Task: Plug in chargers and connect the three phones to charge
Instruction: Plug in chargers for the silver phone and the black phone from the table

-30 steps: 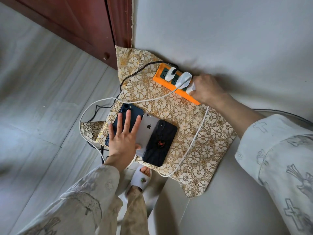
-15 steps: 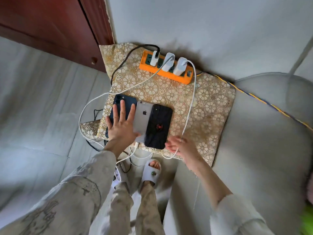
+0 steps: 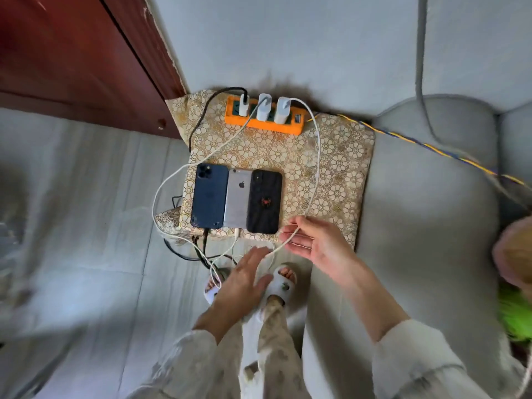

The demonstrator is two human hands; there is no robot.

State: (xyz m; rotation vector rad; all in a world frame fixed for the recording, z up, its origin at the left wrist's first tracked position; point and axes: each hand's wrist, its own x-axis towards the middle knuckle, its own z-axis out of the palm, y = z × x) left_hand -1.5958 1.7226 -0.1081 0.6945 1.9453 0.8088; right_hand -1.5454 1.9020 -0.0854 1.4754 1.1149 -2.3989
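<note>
Three phones lie face down, side by side and touching, on a gold floral-patterned cushion (image 3: 331, 168): a dark blue phone (image 3: 208, 197) on the left, a silver phone (image 3: 238, 198) in the middle, and a black phone with a red spider emblem (image 3: 264, 201) on the right. At the cushion's far edge sits an orange plastic power strip (image 3: 290, 128) with three white charger plugs (image 3: 264, 107) seated in it. Cables already enter the bottom edges of the blue and silver phones; the black phone's port looks free.

The right hand (image 3: 313, 240) holds the long white charging cable (image 3: 316, 156) that runs from the rightmost plug, the cord pinched lightly between thumb and fingers just beside the black phone's lower corner. The left hand (image 3: 244, 277) hovers below with fingers spread and relaxed, holding nothing.

The step in hand appears to be connecting the last phone. It would go best if the right hand slides along the cord to its connector, which is not clearly visible, while the left hand steadies the black phone so it does not shift its neighbours. The connector should go in straight, without dragging on the two cables already in place.
</note>
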